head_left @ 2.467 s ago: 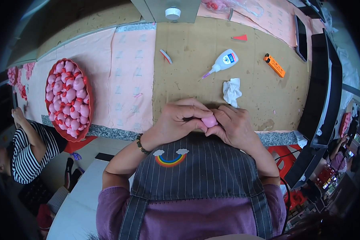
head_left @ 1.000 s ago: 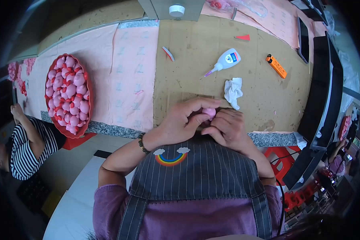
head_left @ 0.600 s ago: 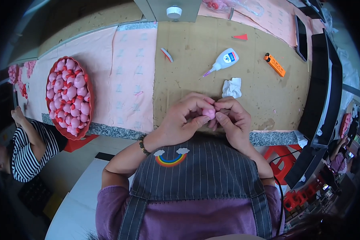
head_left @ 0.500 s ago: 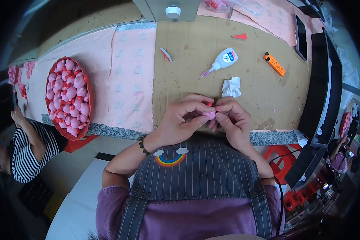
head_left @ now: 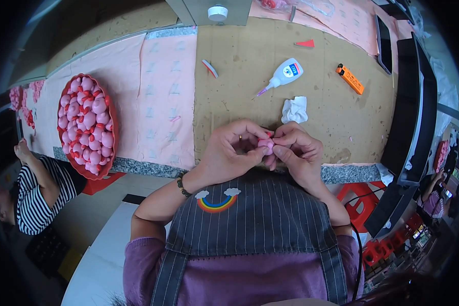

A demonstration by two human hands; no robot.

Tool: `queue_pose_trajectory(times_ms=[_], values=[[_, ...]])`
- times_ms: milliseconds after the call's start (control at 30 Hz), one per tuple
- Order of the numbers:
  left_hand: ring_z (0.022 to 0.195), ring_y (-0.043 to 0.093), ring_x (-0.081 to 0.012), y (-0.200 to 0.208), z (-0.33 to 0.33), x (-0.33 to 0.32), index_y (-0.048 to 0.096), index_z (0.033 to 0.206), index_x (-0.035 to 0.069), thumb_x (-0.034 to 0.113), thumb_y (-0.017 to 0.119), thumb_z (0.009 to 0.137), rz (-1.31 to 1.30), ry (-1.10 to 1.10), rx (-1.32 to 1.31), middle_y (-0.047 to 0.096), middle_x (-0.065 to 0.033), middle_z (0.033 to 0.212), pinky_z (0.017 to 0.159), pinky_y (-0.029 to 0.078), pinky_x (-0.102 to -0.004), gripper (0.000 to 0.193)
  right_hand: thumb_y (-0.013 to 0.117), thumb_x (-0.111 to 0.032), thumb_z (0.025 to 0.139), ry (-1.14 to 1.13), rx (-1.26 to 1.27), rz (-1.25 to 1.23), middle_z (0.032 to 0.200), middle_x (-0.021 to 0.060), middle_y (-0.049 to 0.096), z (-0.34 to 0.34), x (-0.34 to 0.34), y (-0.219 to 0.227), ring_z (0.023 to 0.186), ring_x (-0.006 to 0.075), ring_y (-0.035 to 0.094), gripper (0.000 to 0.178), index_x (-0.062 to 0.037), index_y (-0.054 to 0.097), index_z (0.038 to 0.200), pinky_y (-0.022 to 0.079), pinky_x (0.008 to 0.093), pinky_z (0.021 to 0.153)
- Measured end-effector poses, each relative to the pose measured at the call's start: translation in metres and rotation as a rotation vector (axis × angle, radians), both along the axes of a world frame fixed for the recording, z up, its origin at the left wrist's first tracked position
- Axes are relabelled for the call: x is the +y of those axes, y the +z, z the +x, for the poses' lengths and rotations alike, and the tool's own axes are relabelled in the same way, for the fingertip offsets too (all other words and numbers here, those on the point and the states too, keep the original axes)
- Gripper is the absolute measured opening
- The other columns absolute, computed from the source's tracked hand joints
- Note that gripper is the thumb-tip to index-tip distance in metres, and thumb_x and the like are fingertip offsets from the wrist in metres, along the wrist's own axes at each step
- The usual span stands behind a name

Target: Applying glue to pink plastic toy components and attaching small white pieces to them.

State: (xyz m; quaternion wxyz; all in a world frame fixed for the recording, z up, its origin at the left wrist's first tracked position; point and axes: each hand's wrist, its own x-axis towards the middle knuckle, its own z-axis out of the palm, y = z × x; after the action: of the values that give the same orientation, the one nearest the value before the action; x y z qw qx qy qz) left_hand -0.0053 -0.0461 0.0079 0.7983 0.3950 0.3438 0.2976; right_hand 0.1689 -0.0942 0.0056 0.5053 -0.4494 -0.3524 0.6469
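Note:
Between my two hands, just above the table's near edge, is a small pink figure [head_left: 266, 145] with a red part at its top. My left hand [head_left: 234, 148] pinches it from the left with thumb and fingers. From the other side, the thumb and forefinger of my right hand [head_left: 298, 150] press on it. My fingers hide much of its shape. Close beyond my right hand lies a crumpled white tissue [head_left: 294, 109]. Farther off, a glue bottle [head_left: 286, 73] with a thin purple nozzle lies on its side on the brown cardboard [head_left: 234, 97].
A red scalloped basket [head_left: 115, 127] full of pink-and-red pieces stands at left on pink paper [head_left: 158, 102]. An orange box cutter [head_left: 350, 79], a red scrap [head_left: 305, 44] and a curved strip [head_left: 209, 68] lie on the cardboard. Black trays [head_left: 405, 112] line the right side. Another person [head_left: 46, 191] sits at left.
My hands remain closed on the pink figure, which has turned slightly, and my left fingers have shifted on it. The table's things look unmoved apart from a slight view shift.

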Motion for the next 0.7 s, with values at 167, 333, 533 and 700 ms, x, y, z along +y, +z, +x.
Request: queue_pose_trajectory(times_ms=[167, 333, 533, 700], values=[[0.089, 0.062, -0.0136, -0.007, -0.002, -0.003, 0.064, 0.089, -0.003, -0.008, 0.062, 0.079, 0.056, -0.014, -0.005, 0.062, -0.0147, 0.101, 0.079, 0.052, -0.0265, 0.011, 0.055, 0.014, 0.08, -0.005, -0.025, -0.032, 0.093, 0.0148, 0.052, -0.002, 0.0, 0.006, 0.067, 0.0192, 0.063, 0.009, 0.0068, 0.06, 0.083, 0.055, 0.0261, 0.054], [0.092, 0.062, -0.0175, -0.009, -0.003, -0.003, 0.064, 0.087, -0.003, -0.008, 0.062, 0.079, 0.028, -0.031, -0.016, 0.061, -0.017, 0.105, 0.079, 0.053, -0.03, 0.01, 0.053, 0.016, 0.078, -0.031, -0.082, -0.026, 0.092, 0.0148, 0.053, -0.007, -0.003, 0.008, 0.066, 0.019, 0.063, 0.011, 0.0078, 0.06, 0.08, 0.056, 0.0256, 0.055], [0.093, 0.062, -0.0181, -0.013, -0.005, 0.0, 0.063, 0.087, -0.003, -0.008, 0.062, 0.079, 0.065, -0.079, 0.008, 0.06, -0.0179, 0.106, 0.08, 0.054, -0.0307, 0.01, 0.052, 0.017, 0.078, -0.07, -0.13, -0.016, 0.091, 0.0146, 0.053, -0.011, -0.003, 0.009, 0.065, 0.0181, 0.063, 0.011, 0.0095, 0.06, 0.08, 0.056, 0.0252, 0.056], [0.092, 0.062, -0.0175, -0.01, -0.004, 0.002, 0.063, 0.087, -0.004, -0.007, 0.062, 0.079, 0.064, -0.085, 0.02, 0.06, -0.0172, 0.106, 0.079, 0.053, -0.0306, 0.009, 0.052, 0.016, 0.079, -0.077, -0.165, 0.01, 0.089, 0.0135, 0.053, -0.011, -0.001, 0.01, 0.064, 0.0177, 0.063, 0.011, 0.0094, 0.061, 0.081, 0.056, 0.0248, 0.054]])
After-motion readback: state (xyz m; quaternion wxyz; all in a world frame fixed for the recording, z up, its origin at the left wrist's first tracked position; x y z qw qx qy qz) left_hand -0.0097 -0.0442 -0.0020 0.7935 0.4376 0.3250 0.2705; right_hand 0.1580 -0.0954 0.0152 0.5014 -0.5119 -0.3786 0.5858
